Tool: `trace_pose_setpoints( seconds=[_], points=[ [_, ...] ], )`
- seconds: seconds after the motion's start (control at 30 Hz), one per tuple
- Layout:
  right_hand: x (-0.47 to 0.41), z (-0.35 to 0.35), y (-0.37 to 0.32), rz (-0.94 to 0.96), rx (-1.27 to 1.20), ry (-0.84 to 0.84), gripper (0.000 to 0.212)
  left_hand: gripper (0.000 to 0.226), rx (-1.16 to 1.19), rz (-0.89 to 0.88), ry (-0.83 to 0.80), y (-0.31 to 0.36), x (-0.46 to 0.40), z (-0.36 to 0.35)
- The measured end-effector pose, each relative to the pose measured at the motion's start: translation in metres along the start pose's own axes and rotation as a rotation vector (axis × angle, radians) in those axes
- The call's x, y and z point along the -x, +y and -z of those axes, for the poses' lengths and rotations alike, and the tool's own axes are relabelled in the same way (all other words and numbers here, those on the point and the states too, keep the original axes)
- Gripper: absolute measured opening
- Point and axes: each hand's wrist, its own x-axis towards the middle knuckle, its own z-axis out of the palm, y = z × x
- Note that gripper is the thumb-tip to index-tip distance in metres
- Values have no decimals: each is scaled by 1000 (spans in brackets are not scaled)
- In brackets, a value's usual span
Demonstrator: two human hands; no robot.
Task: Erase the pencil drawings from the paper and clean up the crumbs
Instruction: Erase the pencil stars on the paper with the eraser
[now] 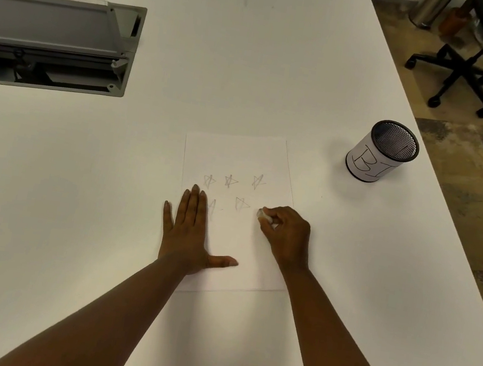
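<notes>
White eraser (261, 213) pinched in right hand (287, 236) fingertips, pressed on paper (239, 157) at frame centre, right of the pencil stars (230, 181). Left hand (188, 228) flat, fingers straight, pinning the sheet's left edge. Mesh cup (381, 152) at right on white table (76, 189).

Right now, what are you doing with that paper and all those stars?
A person is rubbing pencil stars off a sheet of paper on a white table. The left hand lies flat on the sheet to hold it. The right hand pinches a white eraser at the paper's right side. Several stars are still there. A mesh cup stands to the right.
</notes>
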Motion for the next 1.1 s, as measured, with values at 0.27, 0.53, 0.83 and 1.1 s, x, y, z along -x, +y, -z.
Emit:
trace_pose_setpoints(
  seconds=[0.27,0.53,0.83,1.1],
  points=[
    [21,2,-9,-132,-111,-87,13,145,17,-9,18,-1,-1,-2],
    [4,6,-5,-66,-24,-40,13,145,20,-12,20,-2,1,-2],
    [14,-2,-13,-82,-77,-36,11,144,43,-18,30,-2,0,-3],
    [10,-10,-15,-14,-22,-62,12,145,33,-26,43,-3,-1,-4]
  ],
)
